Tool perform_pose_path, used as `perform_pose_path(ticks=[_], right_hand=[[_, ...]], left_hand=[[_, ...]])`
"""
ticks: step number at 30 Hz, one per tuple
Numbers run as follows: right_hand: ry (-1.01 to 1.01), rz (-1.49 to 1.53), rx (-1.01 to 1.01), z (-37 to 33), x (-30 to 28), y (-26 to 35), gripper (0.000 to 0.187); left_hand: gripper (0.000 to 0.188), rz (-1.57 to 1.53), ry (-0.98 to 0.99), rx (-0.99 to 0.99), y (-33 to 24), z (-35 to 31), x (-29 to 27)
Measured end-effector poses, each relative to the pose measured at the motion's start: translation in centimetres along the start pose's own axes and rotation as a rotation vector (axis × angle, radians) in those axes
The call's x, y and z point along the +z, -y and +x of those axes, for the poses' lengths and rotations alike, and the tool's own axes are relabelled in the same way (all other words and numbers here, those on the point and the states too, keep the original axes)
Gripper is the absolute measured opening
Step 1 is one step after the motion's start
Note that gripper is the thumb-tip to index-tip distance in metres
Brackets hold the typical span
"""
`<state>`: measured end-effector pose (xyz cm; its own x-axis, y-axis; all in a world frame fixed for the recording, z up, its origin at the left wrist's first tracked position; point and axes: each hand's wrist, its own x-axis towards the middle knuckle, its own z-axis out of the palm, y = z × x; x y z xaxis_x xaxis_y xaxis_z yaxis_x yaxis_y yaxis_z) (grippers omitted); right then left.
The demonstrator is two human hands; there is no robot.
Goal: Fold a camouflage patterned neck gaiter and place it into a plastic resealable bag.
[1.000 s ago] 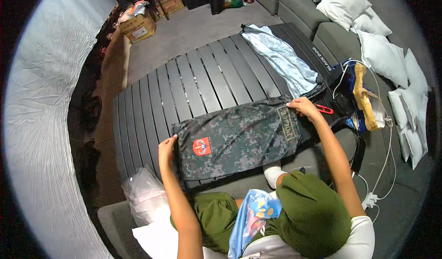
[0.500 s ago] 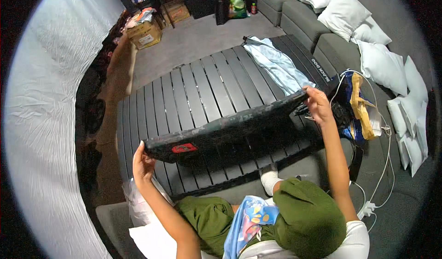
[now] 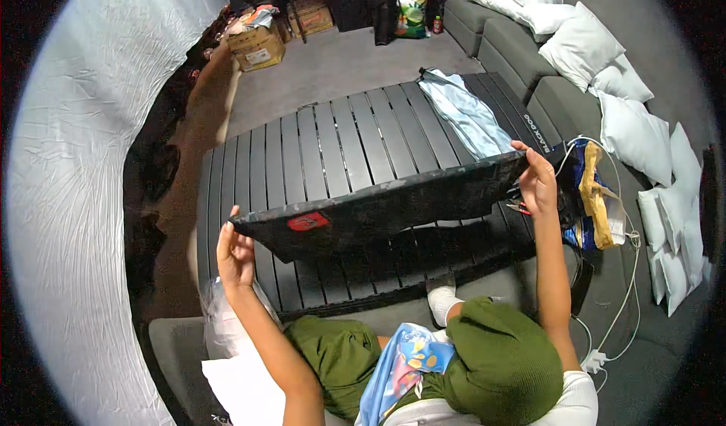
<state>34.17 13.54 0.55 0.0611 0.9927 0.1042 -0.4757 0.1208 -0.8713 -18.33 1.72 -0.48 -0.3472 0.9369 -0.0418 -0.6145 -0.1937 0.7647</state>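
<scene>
My left hand [image 3: 237,255] pinches one top corner of a dark camouflage cloth [image 3: 401,210]. At the opposite top corner, my right hand [image 3: 538,184] grips the same cloth. Between the two hands it hangs stretched wide above the near part of a black slatted table [image 3: 333,150], its upper edge sloping up toward the right. A red patch [image 3: 308,221] sits on it close to the left corner. Just beyond my right hand, a light blue cloth [image 3: 465,112] lies lengthwise on the table. Something small with red on it [image 3: 520,208] shows beneath the right hand, partly hidden.
Grey sofa sections [image 3: 514,48] with several white pillows [image 3: 582,48] run along the right. Beside the table's right end are a blue and yellow bag [image 3: 597,199] and a white cable [image 3: 629,275]. Cardboard boxes [image 3: 257,48] stand at the back; a pale sheet [image 3: 83,161] hangs left.
The cloth's upper edge is pulled straighter, and more of its hanging face and lower edge shows. Both hands keep their corners. The whole view has shifted slightly.
</scene>
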Motion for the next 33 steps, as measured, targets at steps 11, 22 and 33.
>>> perform_pose_path(ticks=[11, 22, 33], right_hand=[[-0.129, 0.075, -0.170, -0.8, 1.9, -0.1, 0.009], [-0.013, 0.068, -0.276, -1.3, 2.2, -0.1, 0.016], [0.103, -0.002, 0.008, 0.6, 0.3, -2.1, 0.007]], left_hand=[[0.004, 0.089, -0.100, 0.301, -1.5, -0.5, -0.3], [0.009, 0.160, -0.172, 0.426, -1.8, -0.9, 1.2], [0.019, 0.416, -0.284, 0.311, -1.1, 0.7, -0.3]])
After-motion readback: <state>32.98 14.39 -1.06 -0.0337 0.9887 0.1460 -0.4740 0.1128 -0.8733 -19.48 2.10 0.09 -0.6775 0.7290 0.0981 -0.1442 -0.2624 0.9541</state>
